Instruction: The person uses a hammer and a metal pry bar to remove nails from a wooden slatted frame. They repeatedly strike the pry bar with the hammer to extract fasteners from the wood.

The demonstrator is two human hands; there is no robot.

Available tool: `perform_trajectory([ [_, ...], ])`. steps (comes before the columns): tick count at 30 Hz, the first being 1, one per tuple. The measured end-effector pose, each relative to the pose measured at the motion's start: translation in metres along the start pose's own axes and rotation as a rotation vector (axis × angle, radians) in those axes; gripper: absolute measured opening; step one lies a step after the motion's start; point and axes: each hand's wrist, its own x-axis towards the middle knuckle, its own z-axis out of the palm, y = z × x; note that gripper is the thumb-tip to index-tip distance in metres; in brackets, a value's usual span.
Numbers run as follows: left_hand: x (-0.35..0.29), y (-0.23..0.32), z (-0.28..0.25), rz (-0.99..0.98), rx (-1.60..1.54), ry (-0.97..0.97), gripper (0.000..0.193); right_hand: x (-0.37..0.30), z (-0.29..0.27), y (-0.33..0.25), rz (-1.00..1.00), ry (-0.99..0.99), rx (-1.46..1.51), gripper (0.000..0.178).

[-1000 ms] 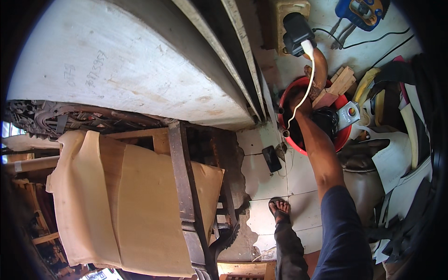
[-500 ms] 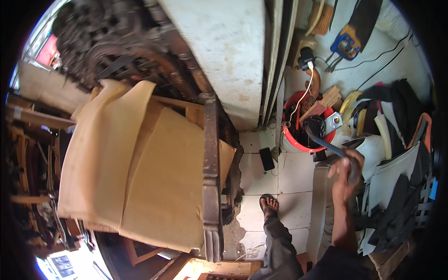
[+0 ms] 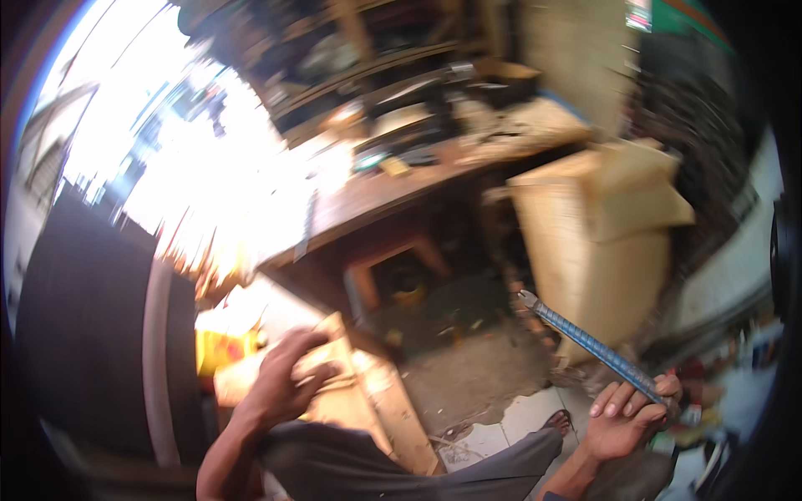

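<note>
From my end of the feed, I see the right hand [image 3: 625, 422] closed around the lower end of a slim blue bar [image 3: 595, 344]. The bar slants up and to the left out of the fist, its notched metal tip free in the air. The left hand [image 3: 286, 376] is well apart from it, open, with the fingers loosely bent over pale wooden pieces [image 3: 405, 417]; the picture smears here, so I can't tell whether it touches them. Below, I make out the person's grey trousers [image 3: 368, 463] and a foot [image 3: 558, 422] on the white tiles [image 3: 525, 415]. Farther out, tan sheeting [image 3: 560, 250] stands beyond the bar's tip, a cluttered workbench [image 3: 359, 204] runs across behind, and a dark panel [image 3: 79, 326] fills the left side.
</note>
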Motion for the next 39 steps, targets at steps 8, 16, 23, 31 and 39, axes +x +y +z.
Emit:
perform_trajectory([
  [8,-0.093,-0.126,0.019,0.067,-0.414,0.046,0.063,-0.219,0.253,0.134,0.509,-0.612,-0.288,0.048],
  [16,-0.222,-0.31,0.057,-0.556,-0.35,0.724,0.043,-0.33,0.236,0.3,0.337,-1.605,-1.133,0.06],
  [23,-0.234,-0.377,0.082,-0.655,-0.257,0.984,0.054,-0.376,0.238,0.365,0.367,-1.896,-1.37,0.059],
  [31,-0.234,-0.394,0.1,-0.671,-0.302,1.139,0.052,-0.35,0.239,0.353,0.507,-1.87,-1.17,0.045],
  [39,-0.243,-0.4,0.099,-0.701,-0.449,1.111,0.051,-0.348,0.228,0.295,0.893,-1.291,-0.85,0.026],
])
